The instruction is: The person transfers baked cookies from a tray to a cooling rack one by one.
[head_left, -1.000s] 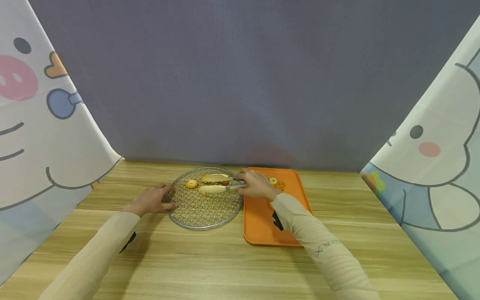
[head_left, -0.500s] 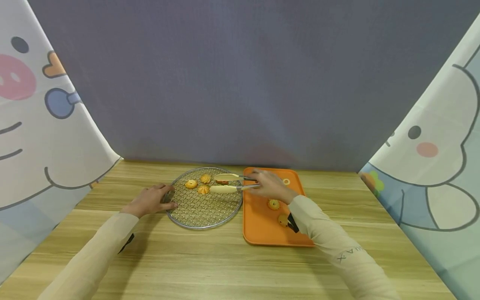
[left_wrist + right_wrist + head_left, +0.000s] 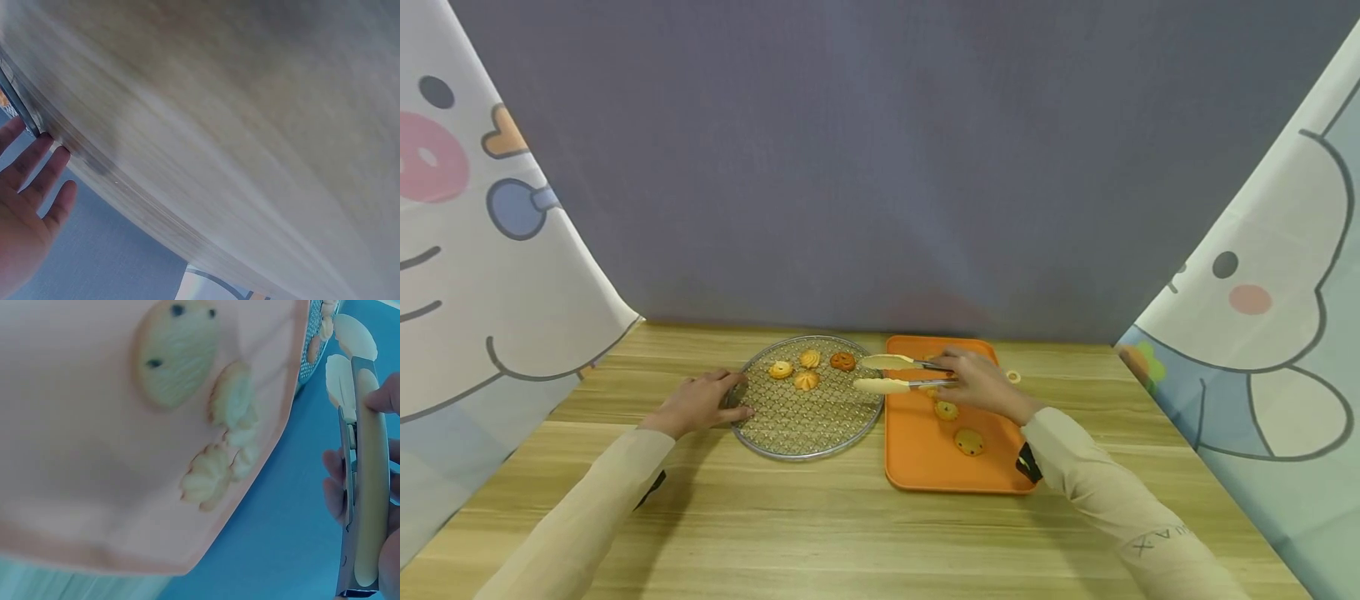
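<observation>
My right hand [image 3: 977, 383] grips metal tongs [image 3: 369, 469] with cream-coloured tips, which are spread apart with nothing between them. The tips hover over the right rim of a round wire-mesh rack [image 3: 805, 425] and the left side of an orange tray [image 3: 917, 467]. On the rack's far part lie several cookies, among them a reddish-brown cookie [image 3: 842, 361] and a swirled cookie [image 3: 810, 358]. My left hand [image 3: 700, 402] touches the rack's left rim; its fingers look fairly straight in the left wrist view. The tray carries a spotted round cookie [image 3: 968, 442] and a fluted cookie [image 3: 946, 410], with more partly hidden by my right hand.
Rack and tray stand side by side on a wood-grain table [image 3: 820, 533]. A grey panel [image 3: 865, 167] rises behind the table, and cartoon-printed sheets [image 3: 1262, 367] flank both sides.
My right hand has moved right with the tongs, from over the cookies toward the tray. The reddish-brown cookie, earlier between the tips, now lies uncovered on the rack. My left hand stays put.
</observation>
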Available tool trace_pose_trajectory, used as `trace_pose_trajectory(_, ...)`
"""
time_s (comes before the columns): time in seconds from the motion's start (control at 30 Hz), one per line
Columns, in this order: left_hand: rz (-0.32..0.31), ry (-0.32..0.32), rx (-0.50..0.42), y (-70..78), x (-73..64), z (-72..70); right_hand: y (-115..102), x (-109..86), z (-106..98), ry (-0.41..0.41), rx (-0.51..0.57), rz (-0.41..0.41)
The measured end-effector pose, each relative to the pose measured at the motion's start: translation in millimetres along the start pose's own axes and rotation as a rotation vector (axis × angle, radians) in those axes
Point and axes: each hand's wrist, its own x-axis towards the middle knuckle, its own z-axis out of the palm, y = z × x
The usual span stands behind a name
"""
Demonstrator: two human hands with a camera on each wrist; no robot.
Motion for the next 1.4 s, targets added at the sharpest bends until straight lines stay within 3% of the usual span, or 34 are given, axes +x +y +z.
trace_pose_trajectory(0.67, -0.01, -0.016, 0.001, -4.0, -1.6, 3.6, 37, -51.6, -21, 0.034, -0.074, 0.048)
trace_pose_trajectory(0.97, -0.002, -0.014, -0.001, -3.5, -0.7, 4.3, 49, -62.7, -25, 0.027, -0.042, 0.07)
trace_pose_trajectory(1.4, 0.009, -0.001, -0.005, -2.1, 1.8, 0.4, 57, -66.5, -28, 0.009, -0.081, 0.092)
